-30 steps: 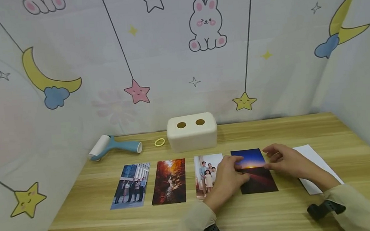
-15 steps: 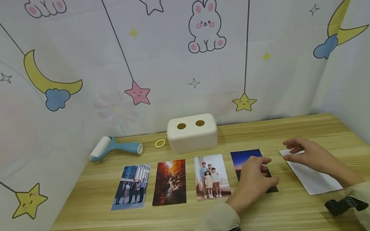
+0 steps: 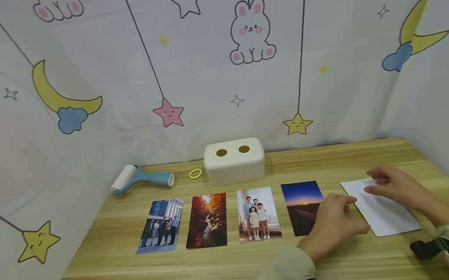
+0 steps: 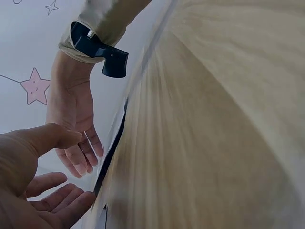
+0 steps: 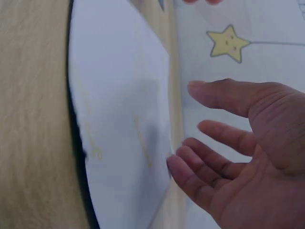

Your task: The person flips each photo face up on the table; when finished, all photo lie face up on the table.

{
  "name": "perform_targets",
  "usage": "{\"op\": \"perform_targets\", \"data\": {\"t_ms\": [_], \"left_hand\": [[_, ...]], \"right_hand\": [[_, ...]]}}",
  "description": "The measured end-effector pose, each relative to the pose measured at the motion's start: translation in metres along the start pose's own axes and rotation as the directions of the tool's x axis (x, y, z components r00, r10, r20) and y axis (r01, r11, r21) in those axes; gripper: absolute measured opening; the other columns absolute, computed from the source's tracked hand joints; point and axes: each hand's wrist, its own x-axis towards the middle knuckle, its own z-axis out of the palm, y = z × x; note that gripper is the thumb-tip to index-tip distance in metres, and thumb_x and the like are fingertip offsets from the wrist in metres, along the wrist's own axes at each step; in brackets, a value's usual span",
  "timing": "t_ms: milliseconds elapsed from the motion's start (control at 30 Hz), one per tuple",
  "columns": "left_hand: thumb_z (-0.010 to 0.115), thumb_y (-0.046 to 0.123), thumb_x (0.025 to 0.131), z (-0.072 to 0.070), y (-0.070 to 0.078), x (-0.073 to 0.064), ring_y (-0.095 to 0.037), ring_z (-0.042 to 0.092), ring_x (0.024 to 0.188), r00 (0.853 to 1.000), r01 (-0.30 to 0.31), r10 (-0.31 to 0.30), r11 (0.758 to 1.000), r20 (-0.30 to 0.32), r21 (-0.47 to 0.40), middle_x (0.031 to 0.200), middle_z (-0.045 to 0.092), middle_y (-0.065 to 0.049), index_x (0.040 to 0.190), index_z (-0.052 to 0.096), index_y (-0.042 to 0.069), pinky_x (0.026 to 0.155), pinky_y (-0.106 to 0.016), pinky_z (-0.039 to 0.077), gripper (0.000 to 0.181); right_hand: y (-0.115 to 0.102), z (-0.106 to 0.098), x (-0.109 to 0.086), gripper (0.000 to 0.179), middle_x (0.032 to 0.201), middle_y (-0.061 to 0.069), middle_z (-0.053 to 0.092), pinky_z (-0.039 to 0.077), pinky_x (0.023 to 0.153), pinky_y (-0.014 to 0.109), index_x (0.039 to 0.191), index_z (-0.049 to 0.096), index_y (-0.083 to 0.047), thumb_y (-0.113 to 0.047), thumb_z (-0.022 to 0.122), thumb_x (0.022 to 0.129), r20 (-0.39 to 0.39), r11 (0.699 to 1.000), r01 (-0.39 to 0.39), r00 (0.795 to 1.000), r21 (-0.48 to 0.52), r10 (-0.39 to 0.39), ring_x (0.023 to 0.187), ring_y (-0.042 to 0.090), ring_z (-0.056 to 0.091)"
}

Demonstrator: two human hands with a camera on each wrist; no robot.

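Observation:
A white card lies at the right end of a row on the table. My left hand hovers at its left edge, thumb and fingers spread apart and holding nothing. Over the card's upper right part is my right hand, fingers loosely bent with a gap to the thumb. In the right wrist view the white card shows faint yellow marks and a dark edge, beside the right hand. Just left of my left hand lies a sunset photo, its lower right corner partly covered by that hand.
Further left lie a family photo, an autumn stream photo and a group photo. Behind them are a white box with two holes, a yellow ring and a blue-handled roller. A printed curtain hangs behind the table.
Both hands have moved right, from around the sunset photo to the white card. The family photo, previously partly covered, now shows whole. The photos appear to stay in place.

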Motion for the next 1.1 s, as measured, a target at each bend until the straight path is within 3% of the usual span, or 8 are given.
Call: {"op": "perform_targets", "data": {"t_ms": [200,367,533,667,800,1100], "left_hand": [[0.095,0.043,0.076,0.013,0.012,0.005,0.006,0.056,0.101,0.997,-0.004,-0.008,0.989,0.082,0.149,0.11,0.066,0.016,0.127,0.078,0.021,0.081,-0.006,0.038,0.058],[0.092,0.048,0.078,0.021,0.016,0.007,0.004,0.058,0.104,0.992,-0.064,0.03,0.959,0.125,0.275,0.116,0.067,0.017,0.129,0.077,0.026,0.08,-0.009,0.038,0.058],[0.092,0.043,0.078,0.024,0.016,0.007,0.002,0.057,0.106,0.99,-0.067,0.03,0.959,0.138,0.276,0.115,0.069,0.017,0.127,0.078,0.026,0.081,-0.01,0.038,0.054],[0.092,0.039,0.077,0.025,0.015,0.006,0.001,0.057,0.105,0.992,-0.061,0.027,0.961,0.127,0.27,0.116,0.07,0.017,0.125,0.079,0.026,0.081,-0.011,0.038,0.051],[0.093,0.037,0.078,0.026,0.014,0.006,0.002,0.057,0.104,0.994,-0.068,0.038,0.954,0.107,0.292,0.115,0.07,0.018,0.122,0.08,0.027,0.082,-0.011,0.038,0.047],[0.093,0.037,0.08,0.024,0.008,0.009,0.003,0.058,0.105,0.996,-0.057,0.033,0.955,0.085,0.291,0.112,0.07,0.019,0.117,0.081,0.026,0.082,-0.011,0.039,0.04]], "right_hand": [[0.01,-0.002,-0.004,0.057,0.129,0.042,0.059,0.055,0.08,0.04,0.133,0.054,0.021,-0.019,0.077,0.099,-0.007,1.0,-0.007,1.0,-0.02,0.006,0.114,0.056,0.061],[0.016,-0.002,-0.004,0.055,0.126,0.042,0.061,0.055,0.081,0.048,0.13,0.056,0.021,-0.017,0.079,0.097,-0.02,0.999,-0.021,1.0,-0.042,0.02,0.11,0.055,0.063],[0.024,-0.001,-0.004,0.051,0.115,0.039,0.064,0.053,0.079,0.05,0.124,0.059,0.02,-0.013,0.081,0.092,-0.042,0.997,-0.009,0.999,-0.081,0.006,0.102,0.053,0.063],[0.027,-0.001,-0.005,0.05,0.113,0.042,0.063,0.053,0.081,0.059,0.122,0.059,0.02,-0.011,0.082,0.09,-0.059,0.995,-0.002,0.998,-0.103,-0.005,0.101,0.057,0.062],[0.028,-0.003,-0.005,0.055,0.115,0.046,0.059,0.052,0.082,0.066,0.123,0.056,0.022,-0.012,0.082,0.09,-0.069,0.993,-0.049,0.997,-0.111,0.042,0.104,0.062,0.061],[0.021,-0.008,-0.004,0.065,0.112,0.045,0.059,0.052,0.082,0.063,0.123,0.048,0.026,-0.021,0.081,0.093,-0.014,0.978,-0.179,0.984,-0.112,0.178,0.101,0.058,0.06]]}}
